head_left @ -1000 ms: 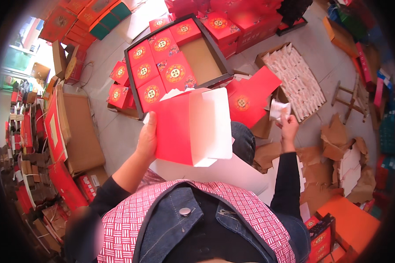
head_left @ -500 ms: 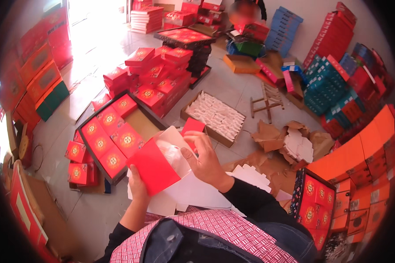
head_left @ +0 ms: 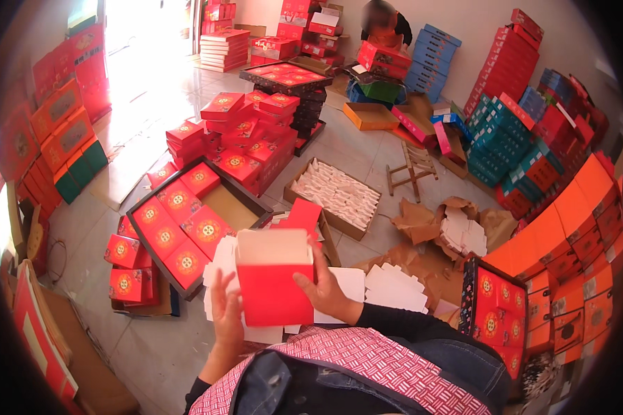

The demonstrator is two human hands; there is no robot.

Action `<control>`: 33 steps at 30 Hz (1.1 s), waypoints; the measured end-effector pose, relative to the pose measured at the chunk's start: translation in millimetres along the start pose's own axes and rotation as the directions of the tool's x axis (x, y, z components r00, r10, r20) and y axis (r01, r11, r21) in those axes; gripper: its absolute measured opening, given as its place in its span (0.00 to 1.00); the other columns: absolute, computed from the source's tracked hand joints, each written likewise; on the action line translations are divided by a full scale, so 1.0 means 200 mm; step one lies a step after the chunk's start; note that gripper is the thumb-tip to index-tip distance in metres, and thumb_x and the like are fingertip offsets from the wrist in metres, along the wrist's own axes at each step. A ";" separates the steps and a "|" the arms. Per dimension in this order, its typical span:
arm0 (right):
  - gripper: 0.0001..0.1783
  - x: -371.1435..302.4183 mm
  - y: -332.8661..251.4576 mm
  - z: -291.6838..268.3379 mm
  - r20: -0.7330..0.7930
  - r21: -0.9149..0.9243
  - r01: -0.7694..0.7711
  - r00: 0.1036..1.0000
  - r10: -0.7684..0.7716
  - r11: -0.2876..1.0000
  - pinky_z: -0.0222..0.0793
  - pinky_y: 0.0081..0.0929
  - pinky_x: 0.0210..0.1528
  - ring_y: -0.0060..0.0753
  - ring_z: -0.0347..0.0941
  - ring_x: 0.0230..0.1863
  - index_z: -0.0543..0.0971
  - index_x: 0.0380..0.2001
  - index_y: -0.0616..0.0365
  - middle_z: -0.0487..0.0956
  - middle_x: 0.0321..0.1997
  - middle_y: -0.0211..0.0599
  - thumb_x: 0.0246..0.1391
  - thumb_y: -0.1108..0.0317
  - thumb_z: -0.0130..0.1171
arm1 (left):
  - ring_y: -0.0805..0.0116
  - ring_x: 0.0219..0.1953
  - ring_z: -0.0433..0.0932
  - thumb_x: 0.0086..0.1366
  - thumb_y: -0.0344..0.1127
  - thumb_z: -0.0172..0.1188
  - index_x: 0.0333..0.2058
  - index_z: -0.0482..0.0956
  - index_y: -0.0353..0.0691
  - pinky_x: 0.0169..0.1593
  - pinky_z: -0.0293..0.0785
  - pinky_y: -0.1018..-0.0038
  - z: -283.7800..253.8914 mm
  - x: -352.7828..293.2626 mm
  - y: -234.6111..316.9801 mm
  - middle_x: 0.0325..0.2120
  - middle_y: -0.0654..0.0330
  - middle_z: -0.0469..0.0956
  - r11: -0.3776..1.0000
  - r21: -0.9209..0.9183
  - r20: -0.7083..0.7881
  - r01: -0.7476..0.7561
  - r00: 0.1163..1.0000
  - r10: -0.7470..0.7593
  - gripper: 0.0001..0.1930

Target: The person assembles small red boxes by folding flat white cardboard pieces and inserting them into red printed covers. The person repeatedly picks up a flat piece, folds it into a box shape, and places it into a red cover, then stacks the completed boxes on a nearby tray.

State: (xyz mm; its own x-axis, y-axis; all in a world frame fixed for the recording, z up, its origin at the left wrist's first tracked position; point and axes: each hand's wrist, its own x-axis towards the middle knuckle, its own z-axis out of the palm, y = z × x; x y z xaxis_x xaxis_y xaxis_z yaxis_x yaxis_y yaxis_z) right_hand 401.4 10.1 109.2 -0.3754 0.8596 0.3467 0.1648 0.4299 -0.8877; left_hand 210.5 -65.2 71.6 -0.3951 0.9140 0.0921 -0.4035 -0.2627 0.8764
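Observation:
In front of my body is a small red paper box (head_left: 277, 290), turned with a plain red side toward me and its pale flap (head_left: 273, 247) raised at the far end. My right hand (head_left: 325, 287) grips its right side, thumb on the near face and fingers behind. My left hand (head_left: 228, 311) stands at the left side with fingers spread, close to the cardboard; whether it touches is hard to tell. What the box contains is hidden. White unfolded card blanks (head_left: 339, 283) lie beneath, over my lap.
Ahead lies a black-rimmed tray (head_left: 160, 259) with red printed boxes. Beyond it stand stacked red boxes (head_left: 256, 149) and a carton of white packets (head_left: 336, 194). A wooden stool (head_left: 412, 169) and orange boxes (head_left: 567, 242) are to the right. Another person (head_left: 386, 34) works at the back.
The red box has turned upright, so its white inside no longer shows. My right hand moved from its opening to its right side; my left hand loosened its grip and spread its fingers.

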 end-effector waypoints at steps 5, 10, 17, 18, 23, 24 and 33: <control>0.36 -0.18 0.13 -0.01 0.088 0.067 -0.127 0.989 0.121 0.990 0.54 0.29 0.64 0.41 0.57 0.67 0.49 0.67 0.61 0.58 0.66 0.52 0.62 0.62 0.52 | 0.78 0.37 0.73 0.69 0.32 0.49 0.58 0.66 0.36 0.41 0.70 0.83 0.00 0.02 -0.07 0.38 0.62 0.76 0.970 0.238 0.155 0.047 0.984 -0.086 0.20; 0.27 -0.17 0.13 -0.07 0.039 -0.015 0.053 0.998 -0.053 0.998 0.55 0.27 0.62 0.38 0.63 0.60 0.60 0.63 0.61 0.66 0.59 0.47 0.66 0.59 0.45 | 0.79 0.39 0.73 0.69 0.31 0.48 0.54 0.69 0.35 0.42 0.69 0.82 -0.02 0.02 -0.07 0.36 0.61 0.76 0.935 0.311 0.174 0.173 0.956 -0.235 0.16; 0.23 -0.10 0.15 -0.15 0.147 0.123 -0.081 0.987 0.062 0.989 0.59 0.24 0.57 0.34 0.67 0.54 0.70 0.57 0.63 0.72 0.50 0.42 0.65 0.59 0.47 | 0.75 0.41 0.74 0.64 0.29 0.56 0.51 0.70 0.33 0.46 0.71 0.79 0.04 0.02 -0.05 0.39 0.58 0.76 0.950 0.283 0.200 0.133 0.960 -0.194 0.17; 0.22 -0.08 0.15 -0.16 0.138 0.118 -0.044 0.990 0.027 0.992 0.60 0.24 0.57 0.33 0.68 0.53 0.70 0.56 0.63 0.72 0.50 0.42 0.65 0.60 0.47 | 0.74 0.42 0.74 0.63 0.29 0.57 0.51 0.70 0.33 0.46 0.71 0.79 0.03 0.02 -0.05 0.40 0.58 0.76 0.937 0.340 0.241 0.078 0.956 -0.167 0.18; 0.21 -0.04 0.19 -0.17 0.169 0.098 -0.071 0.984 0.054 0.993 0.58 0.26 0.60 0.36 0.67 0.55 0.71 0.54 0.65 0.71 0.53 0.42 0.66 0.62 0.45 | 0.74 0.44 0.72 0.61 0.30 0.60 0.51 0.70 0.32 0.47 0.70 0.78 0.03 0.05 -0.07 0.43 0.57 0.74 0.870 0.421 0.174 0.254 0.919 -0.353 0.20; 0.20 -0.06 0.20 -0.16 0.160 0.071 -0.074 0.985 0.062 0.995 0.58 0.26 0.60 0.37 0.67 0.55 0.72 0.54 0.65 0.71 0.53 0.42 0.66 0.62 0.45 | 0.74 0.44 0.72 0.60 0.30 0.61 0.50 0.70 0.32 0.47 0.70 0.79 0.02 0.03 -0.10 0.43 0.57 0.74 0.874 0.415 0.172 0.253 0.921 -0.348 0.20; 0.12 -0.07 0.20 -0.13 0.066 0.190 -0.093 0.994 0.082 0.977 0.62 0.25 0.58 0.31 0.68 0.55 0.76 0.46 0.63 0.73 0.52 0.39 0.62 0.72 0.48 | 0.62 0.45 0.74 0.57 0.28 0.61 0.41 0.76 0.30 0.49 0.69 0.72 0.08 0.06 -0.10 0.40 0.52 0.74 0.840 0.538 0.218 -0.071 0.974 -0.057 0.13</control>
State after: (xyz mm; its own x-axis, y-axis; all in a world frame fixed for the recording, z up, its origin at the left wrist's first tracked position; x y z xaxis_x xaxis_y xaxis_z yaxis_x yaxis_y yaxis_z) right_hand 438.0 21.8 76.6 -0.4202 0.8717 0.2522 0.0228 0.2879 -0.9574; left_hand 226.4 -43.5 62.9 -0.1819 0.9729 0.1431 0.1328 -0.1199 0.9839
